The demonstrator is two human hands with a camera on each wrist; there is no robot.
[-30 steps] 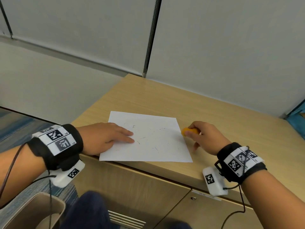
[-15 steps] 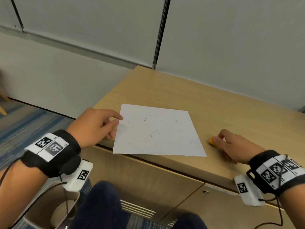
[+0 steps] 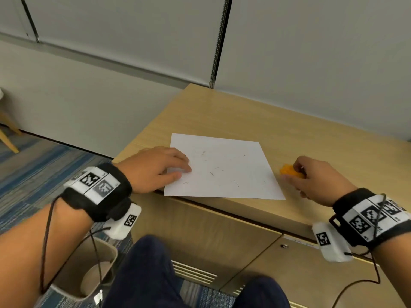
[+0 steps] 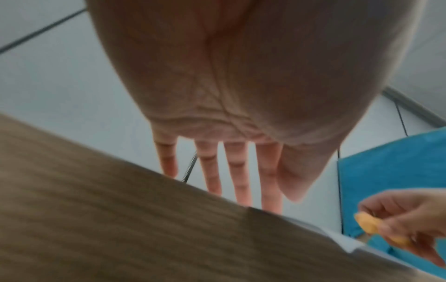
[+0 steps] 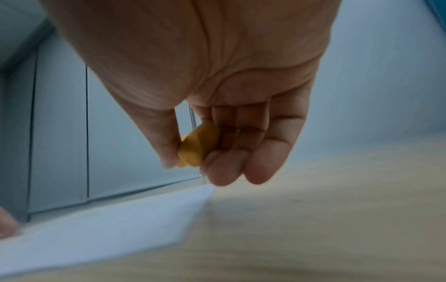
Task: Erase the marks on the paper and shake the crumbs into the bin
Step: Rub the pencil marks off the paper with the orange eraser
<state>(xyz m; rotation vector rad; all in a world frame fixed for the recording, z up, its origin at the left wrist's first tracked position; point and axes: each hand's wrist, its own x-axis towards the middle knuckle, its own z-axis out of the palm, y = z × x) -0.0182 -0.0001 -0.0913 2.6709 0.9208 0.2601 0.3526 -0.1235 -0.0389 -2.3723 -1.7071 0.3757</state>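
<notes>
A white paper (image 3: 224,167) (image 5: 101,234) with dark crumbs scattered on it lies near the front edge of the wooden cabinet top (image 3: 233,116). My left hand (image 3: 155,168) (image 4: 231,171) lies over the sheet's left edge with straight fingers. To the right of the sheet, my right hand (image 3: 311,178) (image 5: 193,164) pinches an orange eraser (image 3: 290,170) (image 5: 196,146) (image 4: 369,226) between thumb and fingers, just above the wood. A beige bin (image 3: 89,274) stands on the floor at the lower left, below my left forearm.
Grey partition walls (image 3: 311,52) rise behind the cabinet. Cabinet doors (image 3: 211,236) face my knees (image 3: 146,274). Blue striped carpet (image 3: 33,170) spreads to the left, with a wooden chair leg (image 3: 9,138) at the far left. A blue object (image 4: 395,171) stands off to the right.
My left hand left the paper and came back onto its left edge. The right hand carried the eraser off the sheet to the wood on its right. The head view shifted leftwards.
</notes>
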